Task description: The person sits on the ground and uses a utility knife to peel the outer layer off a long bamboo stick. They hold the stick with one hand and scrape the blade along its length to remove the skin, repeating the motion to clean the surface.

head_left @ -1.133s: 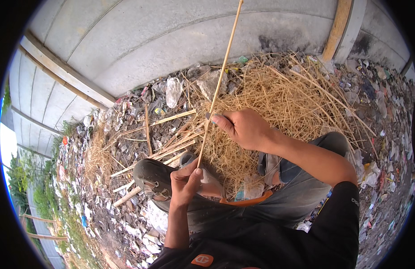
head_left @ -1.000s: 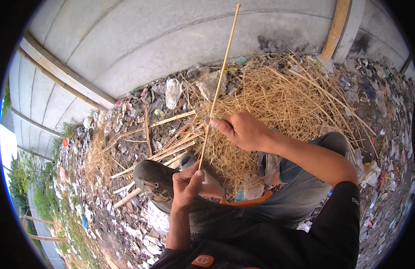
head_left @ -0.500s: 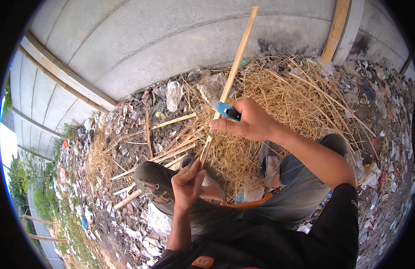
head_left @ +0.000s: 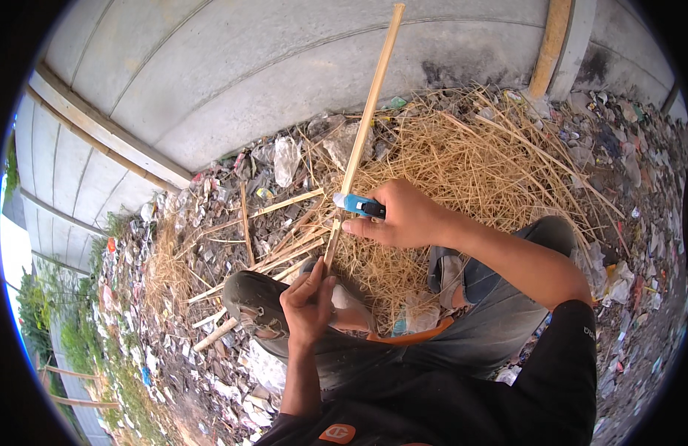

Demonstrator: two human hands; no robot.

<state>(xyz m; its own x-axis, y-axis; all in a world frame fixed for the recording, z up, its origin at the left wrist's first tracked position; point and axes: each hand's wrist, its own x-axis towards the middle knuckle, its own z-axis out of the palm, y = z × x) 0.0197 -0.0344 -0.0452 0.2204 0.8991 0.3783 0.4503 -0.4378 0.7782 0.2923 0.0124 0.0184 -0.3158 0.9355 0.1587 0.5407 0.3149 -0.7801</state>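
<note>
A long, pale bamboo strip (head_left: 368,111) slants up and away from me, its far end in front of the concrete wall. My left hand (head_left: 308,303) is closed around its near end, above my bent left knee. In my right hand (head_left: 407,217) is a blue and black utility knife (head_left: 362,206), gripped with the fingers curled round it. The knife's head lies against the strip about midway, and my right thumb rests along the strip just below. Straw-like bamboo shavings (head_left: 463,163) are heaped beneath and beyond my right hand.
Several cut bamboo strips (head_left: 284,256) lie on the ground left of my feet. Litter and plastic scraps (head_left: 232,201) cover the soil around me. A grey concrete wall (head_left: 284,67) stands close ahead, with a wooden post (head_left: 550,52) against it. An orange strip (head_left: 414,336) lies between my legs.
My right hand and the knife have moved down the strip toward my left hand. The strip's far end has swung slightly left; my left hand has barely moved.
</note>
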